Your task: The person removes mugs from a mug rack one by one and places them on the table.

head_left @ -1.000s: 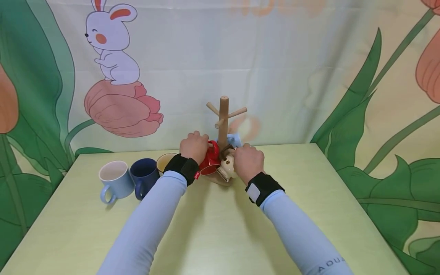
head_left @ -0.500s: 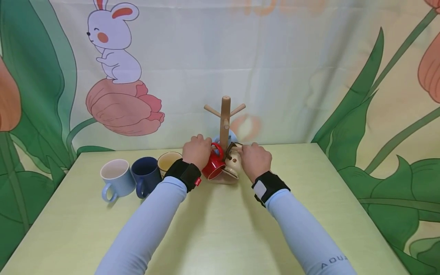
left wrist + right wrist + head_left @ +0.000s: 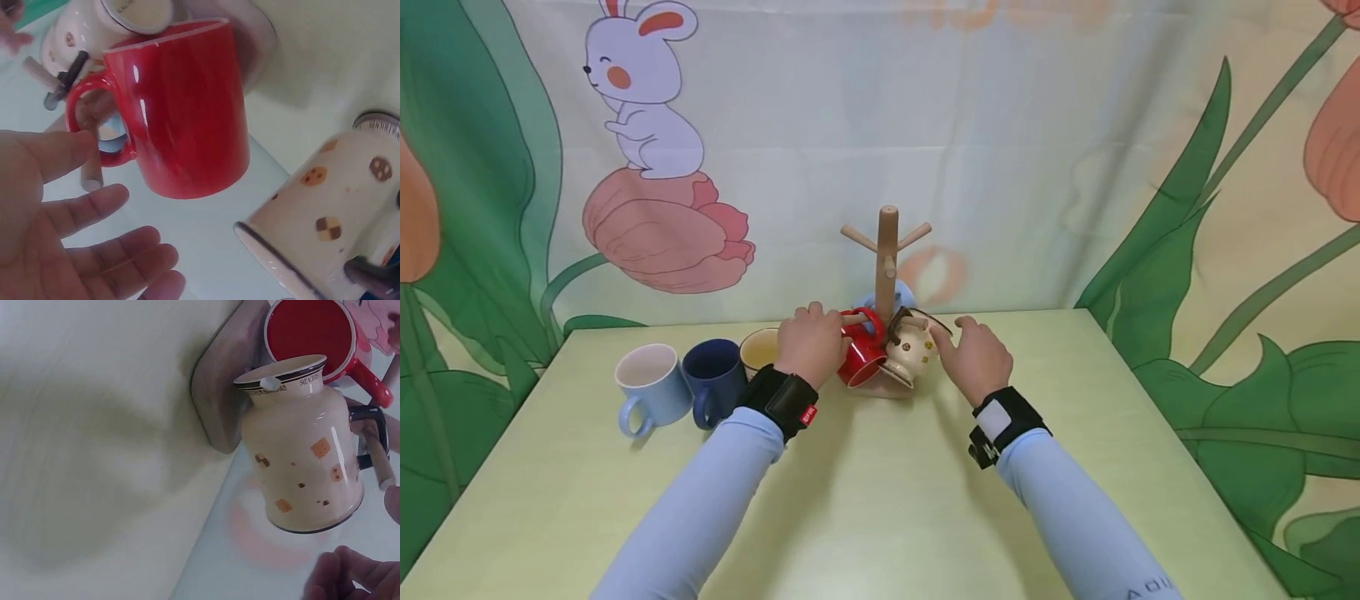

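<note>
On a wooden mug tree (image 3: 887, 258), a red mug (image 3: 861, 360) hangs tilted by its handle from a lower peg. My left hand (image 3: 811, 343) is just left of it; in the left wrist view its fingers (image 3: 119, 265) are spread near the peg end and the red mug's handle. A cream mug (image 3: 306, 456) with cookie pictures and a dark handle hangs from another lower peg, mouth tilted down. To its right is my right hand (image 3: 976, 360), apart from that mug, fingers loosely bent and holding nothing. Behind the post, a light blue mug (image 3: 904, 296) is partly hidden.
Left on the table (image 3: 880, 500) stand a light blue mug (image 3: 658, 396), a navy mug (image 3: 715, 379) and a cream mug (image 3: 760, 348), the last partly hidden by my left hand. Upper pegs (image 3: 916, 236) of the tree bear no mugs. A printed curtain (image 3: 1000, 167) hangs behind.
Both hands have drawn outward from the tree, the left off the red mug, the right off the cream mug. The tree turned slightly, and more of the cream mug shows.
</note>
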A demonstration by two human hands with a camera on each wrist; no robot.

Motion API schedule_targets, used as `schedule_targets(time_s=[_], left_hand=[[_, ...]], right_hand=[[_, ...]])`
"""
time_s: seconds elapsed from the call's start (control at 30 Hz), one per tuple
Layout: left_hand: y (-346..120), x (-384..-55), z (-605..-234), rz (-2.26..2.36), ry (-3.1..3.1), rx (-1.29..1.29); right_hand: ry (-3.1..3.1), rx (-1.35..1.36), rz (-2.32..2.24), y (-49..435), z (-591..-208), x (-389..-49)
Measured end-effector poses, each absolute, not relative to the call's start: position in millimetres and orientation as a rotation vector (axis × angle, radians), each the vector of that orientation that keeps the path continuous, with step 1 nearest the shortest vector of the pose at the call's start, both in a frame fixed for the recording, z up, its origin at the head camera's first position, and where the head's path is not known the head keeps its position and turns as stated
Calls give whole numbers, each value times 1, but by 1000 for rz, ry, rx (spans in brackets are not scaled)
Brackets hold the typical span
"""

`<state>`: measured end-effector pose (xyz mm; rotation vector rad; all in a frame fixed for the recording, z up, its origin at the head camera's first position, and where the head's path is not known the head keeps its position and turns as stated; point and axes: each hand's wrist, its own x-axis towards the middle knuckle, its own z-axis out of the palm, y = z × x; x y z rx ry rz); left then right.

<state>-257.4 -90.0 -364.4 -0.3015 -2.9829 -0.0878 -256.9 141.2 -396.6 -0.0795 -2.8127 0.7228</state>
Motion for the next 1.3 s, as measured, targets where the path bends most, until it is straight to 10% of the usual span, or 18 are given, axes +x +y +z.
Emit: schedule_targets(time_s=[1.3], left_hand=[[-102, -189, -415, -366, -3349, -409]], right_hand=[[-2413, -344, 2374, 119, -446, -284]])
